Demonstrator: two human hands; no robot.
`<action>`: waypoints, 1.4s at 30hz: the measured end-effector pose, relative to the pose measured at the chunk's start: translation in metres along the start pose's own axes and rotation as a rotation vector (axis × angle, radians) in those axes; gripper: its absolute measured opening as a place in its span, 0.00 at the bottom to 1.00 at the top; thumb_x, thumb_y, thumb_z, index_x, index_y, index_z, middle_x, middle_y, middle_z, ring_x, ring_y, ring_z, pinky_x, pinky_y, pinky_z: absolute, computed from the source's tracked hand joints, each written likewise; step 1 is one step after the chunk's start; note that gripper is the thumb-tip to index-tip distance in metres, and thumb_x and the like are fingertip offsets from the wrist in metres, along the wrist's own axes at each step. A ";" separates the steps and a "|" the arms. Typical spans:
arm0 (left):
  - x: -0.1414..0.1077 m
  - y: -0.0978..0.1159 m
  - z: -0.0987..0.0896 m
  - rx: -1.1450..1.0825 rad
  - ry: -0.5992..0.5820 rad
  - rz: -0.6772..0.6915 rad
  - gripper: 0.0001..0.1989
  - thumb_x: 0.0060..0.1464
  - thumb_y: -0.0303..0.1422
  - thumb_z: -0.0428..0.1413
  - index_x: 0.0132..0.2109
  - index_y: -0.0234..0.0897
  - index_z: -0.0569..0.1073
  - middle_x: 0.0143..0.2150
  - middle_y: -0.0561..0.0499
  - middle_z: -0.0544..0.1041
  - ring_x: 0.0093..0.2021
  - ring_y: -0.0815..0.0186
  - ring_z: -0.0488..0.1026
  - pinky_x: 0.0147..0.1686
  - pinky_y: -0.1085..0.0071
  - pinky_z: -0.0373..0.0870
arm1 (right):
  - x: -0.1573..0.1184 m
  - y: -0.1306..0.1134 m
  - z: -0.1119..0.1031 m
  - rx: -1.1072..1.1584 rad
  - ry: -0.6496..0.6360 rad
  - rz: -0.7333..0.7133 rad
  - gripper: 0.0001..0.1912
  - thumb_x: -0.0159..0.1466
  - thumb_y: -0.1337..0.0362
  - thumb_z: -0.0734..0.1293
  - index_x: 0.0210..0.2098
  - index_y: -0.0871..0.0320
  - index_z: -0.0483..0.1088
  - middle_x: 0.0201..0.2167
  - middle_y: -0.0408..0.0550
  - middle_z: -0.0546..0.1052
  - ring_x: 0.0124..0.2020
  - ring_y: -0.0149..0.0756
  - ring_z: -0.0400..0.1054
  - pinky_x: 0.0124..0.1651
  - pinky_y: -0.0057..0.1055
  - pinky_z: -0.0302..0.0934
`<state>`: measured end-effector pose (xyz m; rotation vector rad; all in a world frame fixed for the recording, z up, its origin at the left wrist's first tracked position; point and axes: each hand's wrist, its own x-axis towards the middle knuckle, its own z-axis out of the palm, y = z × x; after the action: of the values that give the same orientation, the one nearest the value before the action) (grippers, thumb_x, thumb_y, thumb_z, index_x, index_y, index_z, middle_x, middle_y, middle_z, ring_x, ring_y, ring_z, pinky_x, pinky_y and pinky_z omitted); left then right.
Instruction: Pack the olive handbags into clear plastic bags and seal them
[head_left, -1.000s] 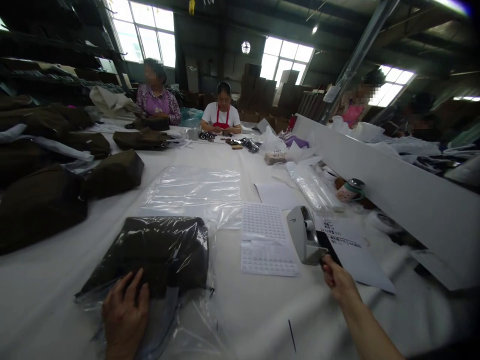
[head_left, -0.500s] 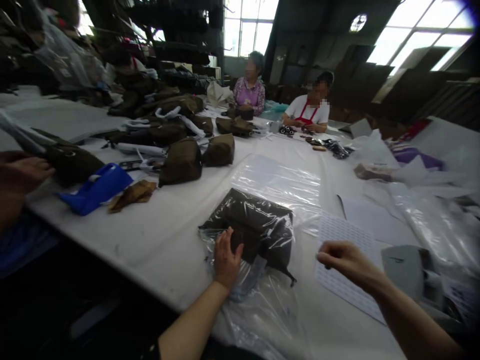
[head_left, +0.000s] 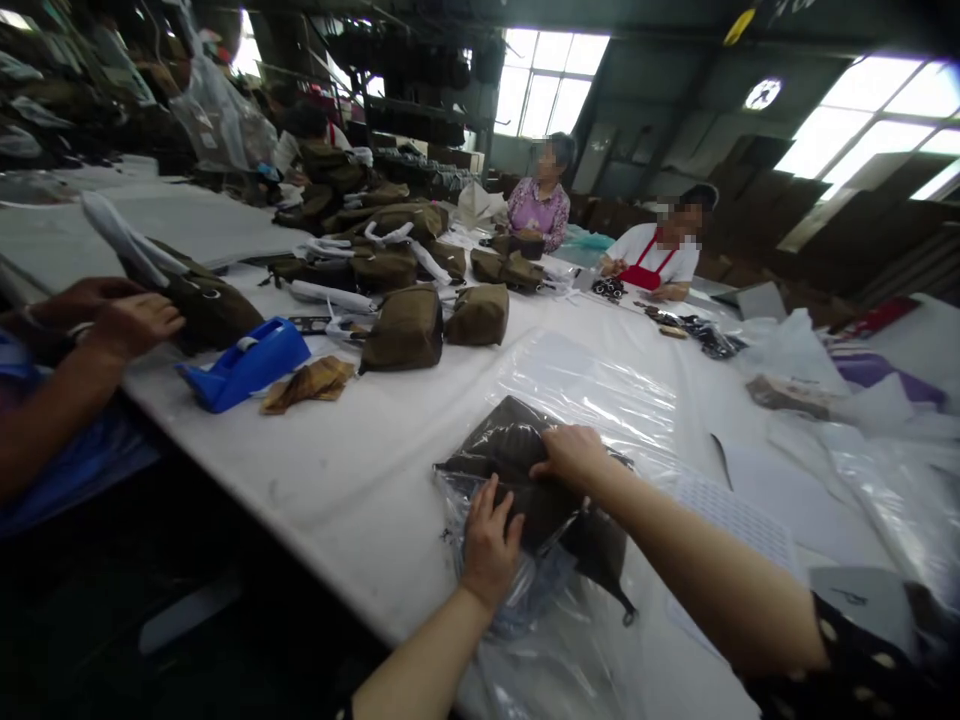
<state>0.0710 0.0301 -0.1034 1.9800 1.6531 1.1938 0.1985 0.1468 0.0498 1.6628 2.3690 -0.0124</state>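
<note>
A dark olive pouch (head_left: pixel 510 440) lies inside a clear plastic bag (head_left: pixel 592 640) near the front edge of the table. My left hand (head_left: pixel 493 540) rests on the near left part of the bag, fingers spread. On the far right part of the pouch lies my right hand (head_left: pixel 576 458), palm down, with its thumb apart from the other fingers. The bag's loose plastic spreads toward me. Behind it lie flat clear bags (head_left: pixel 585 385), and a printed label sheet (head_left: pixel 739 515) is partly under my right forearm.
A blue tape dispenser (head_left: pixel 251 365) and crumpled brown tape (head_left: pixel 309 386) are at left, by a co-worker's hands (head_left: pixel 135 325) on another pouch. Brown pouches (head_left: pixel 403 330) stand farther back. Two people (head_left: pixel 538 205) sit across the table. Plastic and papers cover the right side.
My right hand has moved left from above the label sheet onto the bagged pouch. My left hand stays on the bag. The view has shifted, and more of the co-worker at left shows.
</note>
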 end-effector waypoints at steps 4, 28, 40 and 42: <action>0.005 0.000 0.001 0.066 -0.029 0.062 0.17 0.59 0.31 0.48 0.54 0.33 0.69 0.64 0.40 0.55 0.63 0.52 0.52 0.59 0.51 0.58 | -0.078 0.066 0.025 -0.037 0.226 0.016 0.18 0.64 0.66 0.62 0.53 0.59 0.64 0.50 0.57 0.70 0.53 0.46 0.62 0.51 0.41 0.60; -0.103 0.015 -0.069 -0.043 -0.422 0.240 0.17 0.55 0.29 0.50 0.52 0.35 0.68 0.49 0.43 0.73 0.52 0.58 0.68 0.53 0.57 0.66 | -0.207 0.040 0.149 0.694 0.344 -0.098 0.13 0.64 0.68 0.55 0.47 0.57 0.64 0.35 0.47 0.76 0.36 0.38 0.72 0.38 0.33 0.66; -0.088 0.000 -0.074 -0.097 -0.407 0.456 0.08 0.58 0.28 0.50 0.41 0.36 0.74 0.37 0.47 0.77 0.42 0.63 0.72 0.45 0.65 0.71 | -0.249 0.051 0.181 0.088 0.680 0.037 0.11 0.61 0.76 0.59 0.38 0.58 0.68 0.40 0.52 0.71 0.48 0.48 0.63 0.48 0.46 0.57; -0.088 -0.001 -0.073 -0.090 -0.402 0.456 0.08 0.58 0.28 0.50 0.41 0.37 0.74 0.38 0.47 0.77 0.43 0.63 0.72 0.45 0.65 0.71 | -0.253 0.046 0.184 0.107 0.745 -0.024 0.14 0.61 0.76 0.60 0.43 0.57 0.67 0.44 0.54 0.69 0.51 0.49 0.60 0.50 0.47 0.57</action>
<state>0.0167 -0.0705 -0.0947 2.4164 0.9704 0.8939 0.3579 -0.0982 -0.0710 1.9287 2.9419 0.5823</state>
